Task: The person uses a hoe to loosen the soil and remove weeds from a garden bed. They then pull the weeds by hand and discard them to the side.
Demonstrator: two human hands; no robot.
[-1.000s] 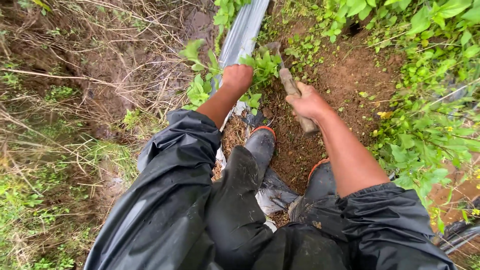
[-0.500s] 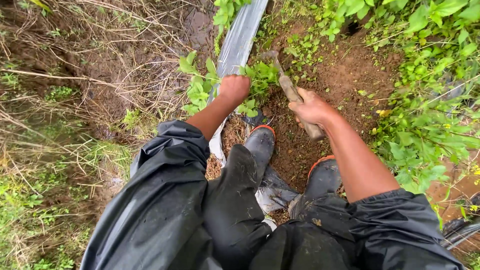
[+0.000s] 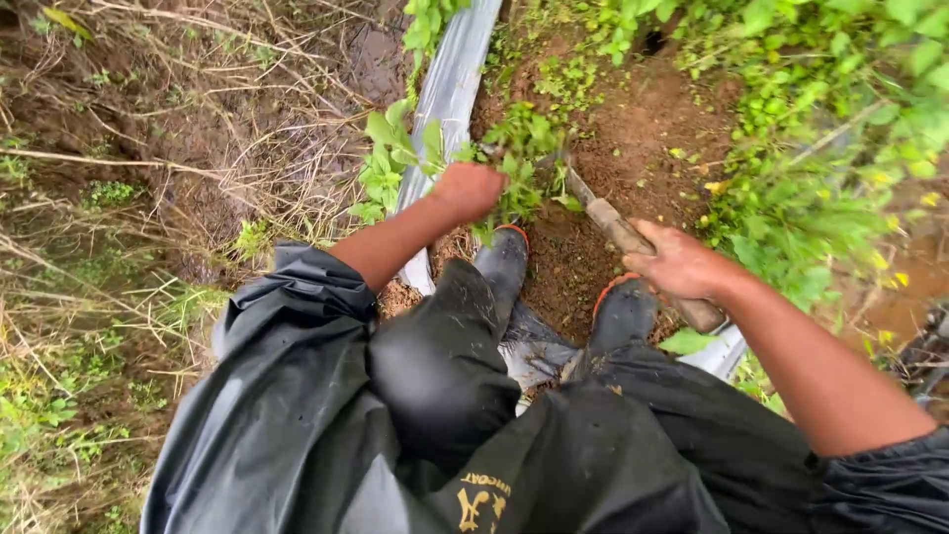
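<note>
— What fills most of the view?

— A black rain suit (image 3: 326, 415), sleeves and trousers, seen from above. Below it stand two black rubber boots (image 3: 504, 259) with orange rims, planted on brown soil (image 3: 633, 129). A long strip of grey plastic sheet (image 3: 450, 84) runs away along the left edge of the soil, with dry grass (image 3: 168, 148) to its left and a leafy green bush (image 3: 820, 168) to the right.

— And the hands?

— The left hand (image 3: 467, 190) is closed in a fist around a clump of green weeds (image 3: 519, 148), which stands at the soil's edge just beside the plastic sheet, ahead of the left boot. The right hand (image 3: 682, 265) has its fingers wrapped tight on the wooden handle (image 3: 633, 242) of a digging tool.

— Where does the tool point?

— Its shaft slants up and left toward the weeds. The blade is lost among the leaves, so I cannot tell whether it touches the soil.
</note>
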